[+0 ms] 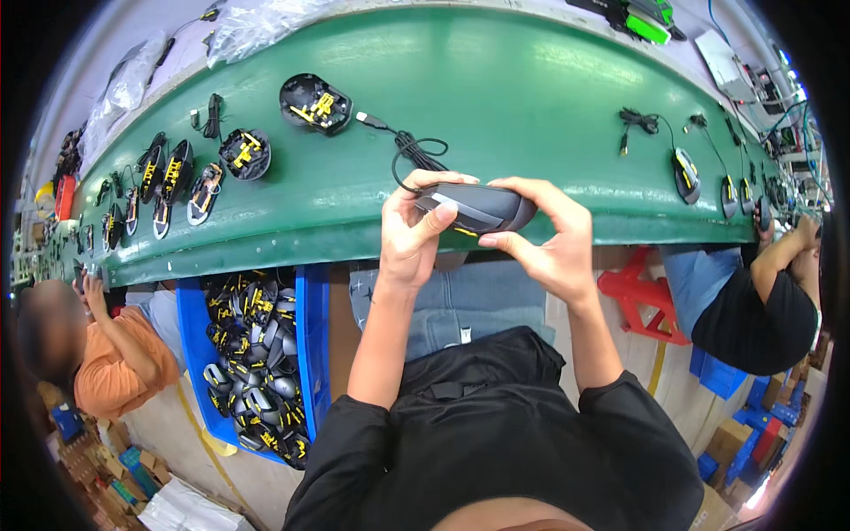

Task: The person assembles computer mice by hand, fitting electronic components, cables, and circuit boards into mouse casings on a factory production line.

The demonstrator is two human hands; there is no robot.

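Between my two hands, just above the near edge of the green bench, is a black and grey computer mouse (482, 205) with a yellow strip along its lower side. My left hand (414, 226) grips its left end, thumb on the near side. My right hand (553, 232) closes on the other end, with fingers on top and thumb underneath. A black cable (416, 152) runs from the mouse, loops in a bundle behind it and ends in a USB plug (372, 120) on the bench. Beyond the plug lies an upturned mouse top shell (316, 104) with yellow parts inside.
The green bench (531, 80) carries several opened mice and shells (245, 153) on the left. Corded mice (685, 175) lie on the right. A blue bin (314, 354) full of mouse shells stands below at left. Co-workers sit either side, and a red stool (639, 296) is at right.
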